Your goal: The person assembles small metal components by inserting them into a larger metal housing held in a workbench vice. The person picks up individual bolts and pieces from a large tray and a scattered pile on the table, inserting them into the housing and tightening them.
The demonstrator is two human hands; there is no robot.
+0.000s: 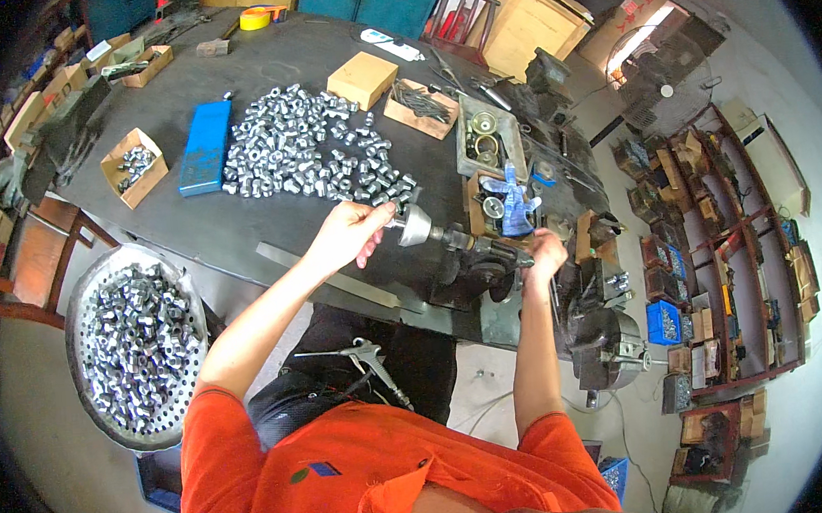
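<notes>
Left of centre, my left hand has its thumb and fingers pinched together against the narrow end of a silver cone-shaped chuck. Whatever sits between those fingertips is too small to make out. The chuck belongs to a dark metal bench device at the table's near edge. At the device's right end, my right hand is closed around a part that the fingers mostly hide. Beyond my left hand spreads a big pile of shiny metal fittings. A blue-and-white cloth-like bundle lies just behind the device.
A perforated metal basin of similar fittings stands at left, below table height. On the table are a blue box, cardboard boxes and a metal tray. An air blow gun lies across my lap. Shelving lines the right wall.
</notes>
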